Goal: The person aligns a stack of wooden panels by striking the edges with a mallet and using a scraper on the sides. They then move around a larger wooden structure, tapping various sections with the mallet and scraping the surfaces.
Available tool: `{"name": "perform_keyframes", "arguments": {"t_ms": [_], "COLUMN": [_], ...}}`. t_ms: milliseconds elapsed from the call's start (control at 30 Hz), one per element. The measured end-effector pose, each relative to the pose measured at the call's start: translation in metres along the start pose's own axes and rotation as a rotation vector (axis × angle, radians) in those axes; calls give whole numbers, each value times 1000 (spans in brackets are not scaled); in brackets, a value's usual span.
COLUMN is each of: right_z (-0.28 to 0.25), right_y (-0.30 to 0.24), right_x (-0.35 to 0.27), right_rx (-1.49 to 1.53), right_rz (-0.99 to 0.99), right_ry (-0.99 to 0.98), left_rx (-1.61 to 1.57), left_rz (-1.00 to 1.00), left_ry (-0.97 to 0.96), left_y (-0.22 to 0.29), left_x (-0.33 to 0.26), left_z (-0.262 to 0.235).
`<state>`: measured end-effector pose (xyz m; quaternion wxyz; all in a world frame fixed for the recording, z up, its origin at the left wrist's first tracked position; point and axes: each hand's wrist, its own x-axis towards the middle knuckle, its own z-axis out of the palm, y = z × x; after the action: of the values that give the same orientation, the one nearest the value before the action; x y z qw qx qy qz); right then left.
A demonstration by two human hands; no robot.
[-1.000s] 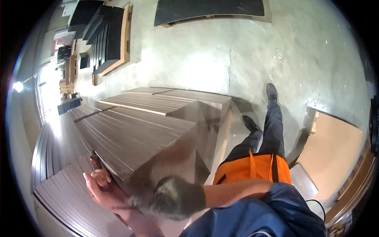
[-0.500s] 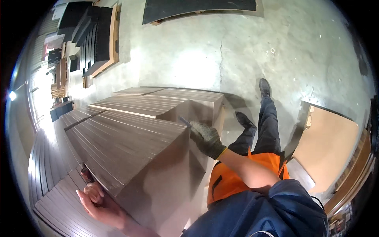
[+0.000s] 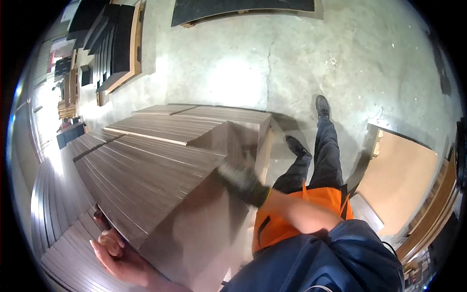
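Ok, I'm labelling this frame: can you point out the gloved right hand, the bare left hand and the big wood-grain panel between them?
right hand (image 3: 242,182): head view, back of the dark glove.
left hand (image 3: 113,246): head view, knuckles at the panel's lower edge.
wood-grain panel (image 3: 146,177): head view, middle of its top face.

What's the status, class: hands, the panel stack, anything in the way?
Left hand bare, at the near edge of the grey-brown panel stack. Right hand gloved, blurred, on its right corner. Lower stacks beyond.
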<state>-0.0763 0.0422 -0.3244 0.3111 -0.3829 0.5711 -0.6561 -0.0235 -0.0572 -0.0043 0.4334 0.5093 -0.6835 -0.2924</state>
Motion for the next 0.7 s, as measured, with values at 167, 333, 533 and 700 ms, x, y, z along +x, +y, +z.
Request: {"name": "perform_keyframes", "arguments": {"t_ms": [167,333,533,700], "right_z": [-7,-13,-6,11], "right_y": [-78,-74,-114,-145], "right_x": [3,9,29,29], "right_rx": [344,-257,-9,-122], "right_rz": [242,50,-41,-377], "right_ry": [-176,-188,-67,-8], "left_rx": [70,20,34,-54], "left_rz": [26,-36,-37,-15], "left_ry": [28,48,87,125], "left_y": [3,4,8,5], "left_x": [0,-2,-1,1], "left_z": [-2,5,6,13]}}
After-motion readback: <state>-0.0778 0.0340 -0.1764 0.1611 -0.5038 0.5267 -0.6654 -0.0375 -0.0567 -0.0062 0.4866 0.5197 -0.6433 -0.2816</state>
